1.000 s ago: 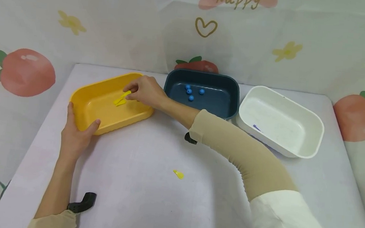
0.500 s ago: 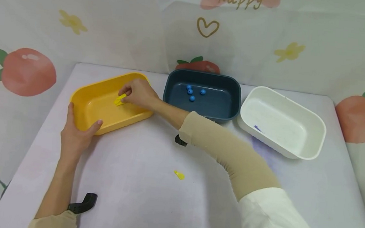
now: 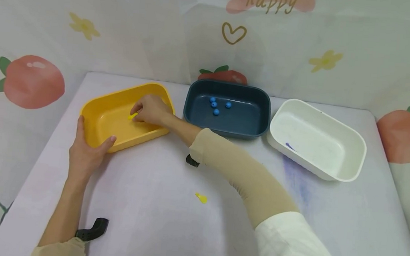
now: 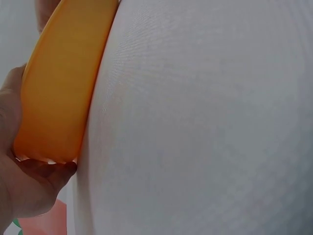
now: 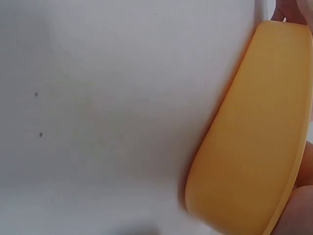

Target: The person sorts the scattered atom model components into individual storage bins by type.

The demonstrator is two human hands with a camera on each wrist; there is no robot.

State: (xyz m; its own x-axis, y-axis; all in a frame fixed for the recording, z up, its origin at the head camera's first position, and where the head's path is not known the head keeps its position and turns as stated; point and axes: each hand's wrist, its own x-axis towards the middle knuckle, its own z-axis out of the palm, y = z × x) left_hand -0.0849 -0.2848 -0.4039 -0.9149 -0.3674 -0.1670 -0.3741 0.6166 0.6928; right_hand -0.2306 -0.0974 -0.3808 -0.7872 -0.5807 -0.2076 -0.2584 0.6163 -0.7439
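Observation:
In the head view my left hand (image 3: pixel 86 155) grips the near-left corner of a yellow plastic bin (image 3: pixel 142 138), thumb over the front rim and fingers curled round the left side. The left wrist view shows those fingers against the bin's outer wall (image 4: pixel 61 93). My right hand (image 3: pixel 152 109) reaches inside this bin, fingers curled, pinching a small yellow piece (image 3: pixel 132 116) low over the bin's floor. The hand hides most of the piece. Another yellow piece (image 3: pixel 201 198), flat and teardrop-shaped with a narrow neck, lies on the white tabletop.
A dark blue bin (image 3: pixel 243 123) with several blue beads (image 3: pixel 216 112) stands at the back middle. To its right, a white bin (image 3: pixel 336 114) contains a small purple piece (image 3: pixel 290 146). A patterned cloth (image 3: pixel 138 54) hangs behind the table.
My right hand has moved slightly left and down inside the yellow bin, covering more of the yellow pieces there. The left hand keeps its grip on the bin.

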